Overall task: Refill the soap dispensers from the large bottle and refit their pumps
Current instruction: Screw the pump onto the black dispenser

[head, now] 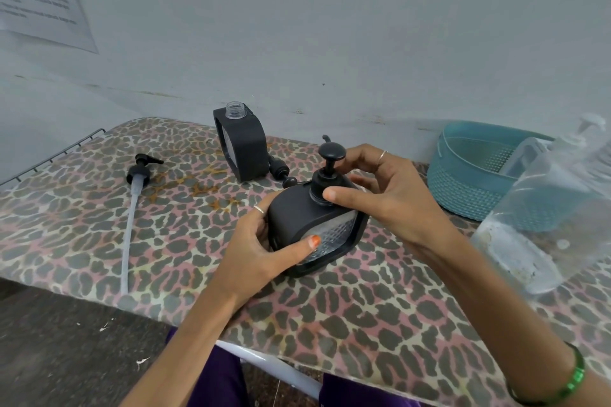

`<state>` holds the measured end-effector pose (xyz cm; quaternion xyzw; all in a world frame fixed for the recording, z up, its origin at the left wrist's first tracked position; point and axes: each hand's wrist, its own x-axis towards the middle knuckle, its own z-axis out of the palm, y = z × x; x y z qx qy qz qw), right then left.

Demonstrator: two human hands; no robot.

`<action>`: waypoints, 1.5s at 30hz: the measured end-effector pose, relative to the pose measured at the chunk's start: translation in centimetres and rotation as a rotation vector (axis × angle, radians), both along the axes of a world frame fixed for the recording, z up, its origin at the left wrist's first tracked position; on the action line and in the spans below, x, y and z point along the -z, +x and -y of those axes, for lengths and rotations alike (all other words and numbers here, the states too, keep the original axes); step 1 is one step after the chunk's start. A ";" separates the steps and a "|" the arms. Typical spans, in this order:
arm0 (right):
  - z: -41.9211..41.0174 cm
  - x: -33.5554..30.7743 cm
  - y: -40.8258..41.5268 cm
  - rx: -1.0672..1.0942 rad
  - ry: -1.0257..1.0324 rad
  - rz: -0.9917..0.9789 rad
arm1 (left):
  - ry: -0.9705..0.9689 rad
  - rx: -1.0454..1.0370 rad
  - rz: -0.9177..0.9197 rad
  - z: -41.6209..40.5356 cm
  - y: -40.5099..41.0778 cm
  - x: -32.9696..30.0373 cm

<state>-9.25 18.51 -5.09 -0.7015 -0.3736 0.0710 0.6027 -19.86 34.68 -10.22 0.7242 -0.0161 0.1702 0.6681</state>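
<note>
Two hands hold one black dispenser (310, 225) mid-counter (363, 314): the left hand (261, 248) wraps its matte body, the right hand (386, 195) pinches the pump collar (320, 187). Beyond stands an uncapped dispenser (243, 145); the clear large bottle (545, 215) sits near the right edge.

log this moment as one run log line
step: refitting pump | left hand: holds dispenser | right hand: on pump collar | second dispenser: open
</note>
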 end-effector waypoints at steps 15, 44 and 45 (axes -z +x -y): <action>-0.3 -0.6 -1.8 0.067 -0.046 0.020 | 0.025 -0.044 0.018 0.3 0.0 -0.1; -1.7 -0.8 -5.1 0.472 -0.019 0.046 | 0.199 -0.125 0.086 0.5 -0.1 0.1; -2.1 -0.7 -5.4 0.507 -0.011 0.044 | 0.200 -0.127 0.088 0.5 -0.1 0.1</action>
